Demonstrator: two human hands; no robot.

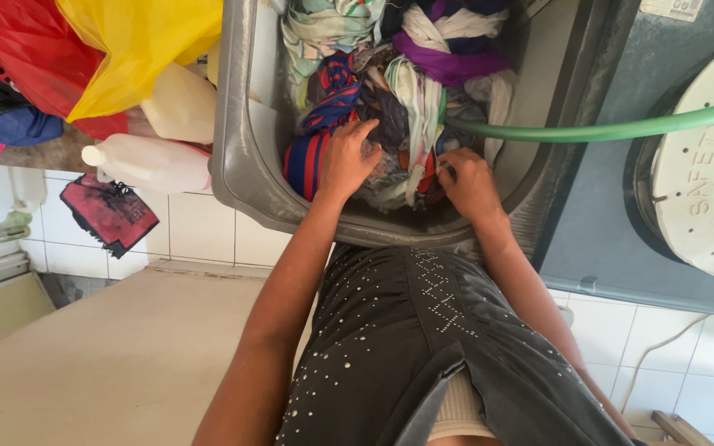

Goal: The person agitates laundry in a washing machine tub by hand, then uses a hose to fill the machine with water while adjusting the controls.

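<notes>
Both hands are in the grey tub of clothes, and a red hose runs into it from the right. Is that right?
Nearly. In the head view the left hand and right hand do grip clothes in the grey tub, but the hose is green, not red.

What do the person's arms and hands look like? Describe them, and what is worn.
Both arms are bare up to the frame edge: no sleeves show. The left hand and right hand wear no gloves, and no rings, watch or bracelets can be made out. The body wears a dark grey garment dotted with small silvery studs, some set in a zigzag line down the front.
</notes>
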